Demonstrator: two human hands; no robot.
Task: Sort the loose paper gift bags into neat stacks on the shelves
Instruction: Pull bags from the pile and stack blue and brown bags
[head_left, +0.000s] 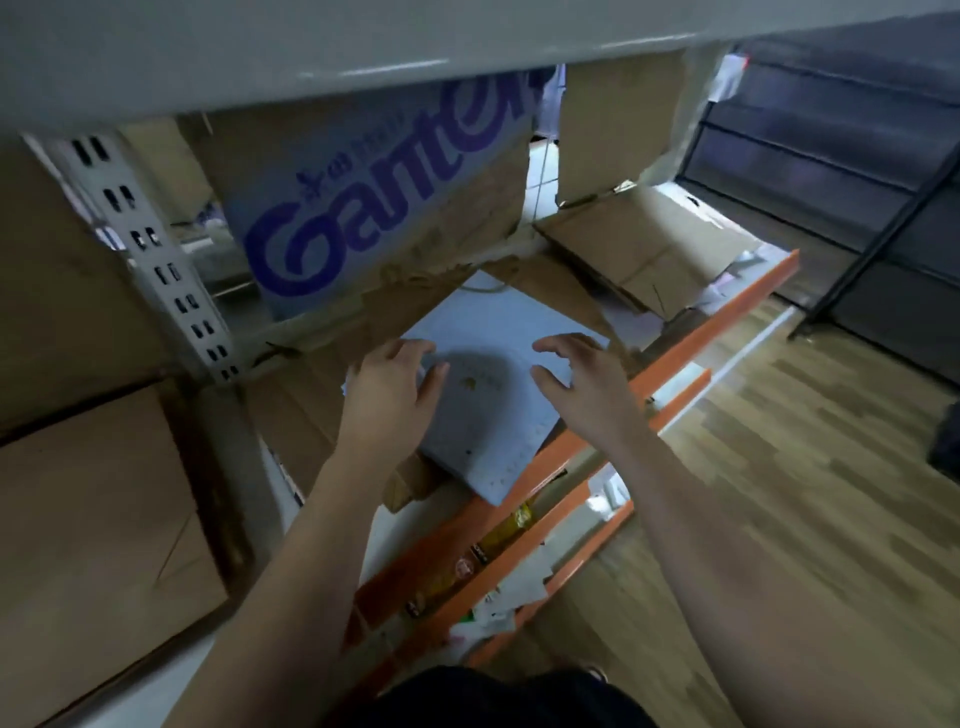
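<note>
- Storeroom shelf (675, 364), orange-railed, crammed with cardboard boxes (374, 218).
- White paper gift bag (493, 332) lies flat mid-frame, one corner overhanging the rail.
- Left hand (395, 384) and right hand (576, 379) are spread wide on it, gripping nothing.
- Looks like squaring-up; next, nudge it inward.

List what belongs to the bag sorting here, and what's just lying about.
Job:
- white bags, under both hands
- brown bags, further along the shelf
- left hand, right hand
- shelf

Lying about:
- Ganten box
- cardboard box at the left
- packets on the lower shelves
</note>
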